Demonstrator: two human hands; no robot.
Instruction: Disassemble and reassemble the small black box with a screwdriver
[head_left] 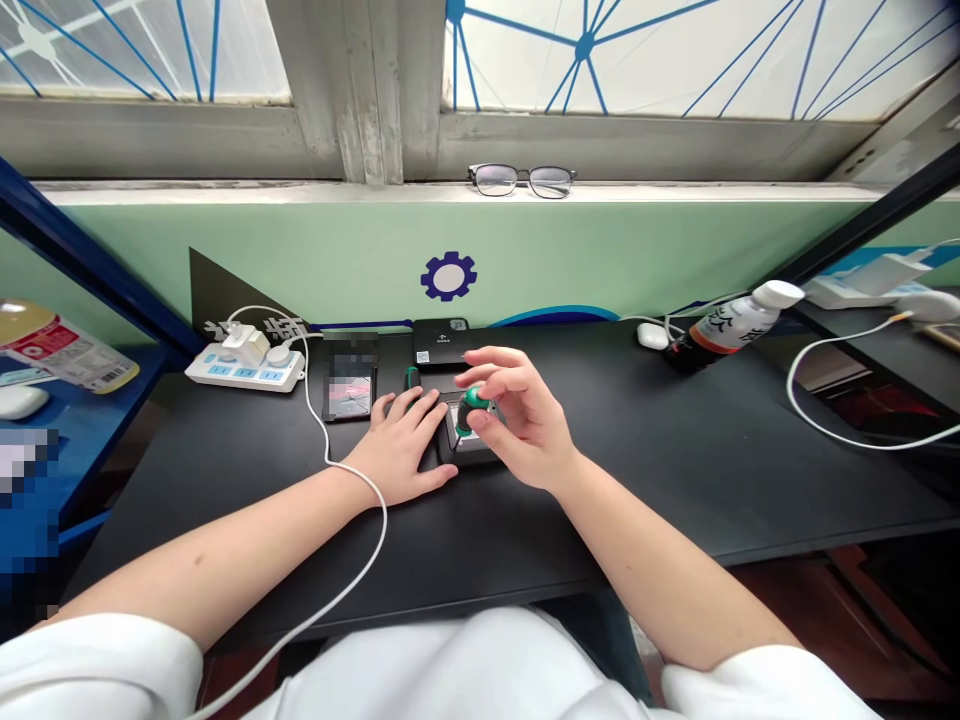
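My right hand [531, 425] pinches a screwdriver [474, 402] by its green and black handle, with the other fingers raised. The screwdriver leans slightly, its shaft pointing down at a small dark case [480, 459] on the desk. Part of that case is hidden behind my hand, and I cannot tell exactly where the tip rests. My left hand [401, 447] lies flat with spread fingers at the left side of the case, its thumb by the near corner. Beyond its fingers shows the green end of another tool [412, 377], mostly covered.
Behind the case lies a black box [442, 343] with a label. A phone [350, 385] is left of my hand. A white power strip [246, 368] stands farther left, and a white cable [384, 525] crosses my left forearm. At right is a tilted bottle [724, 330]; glasses [523, 181] sit on the sill.
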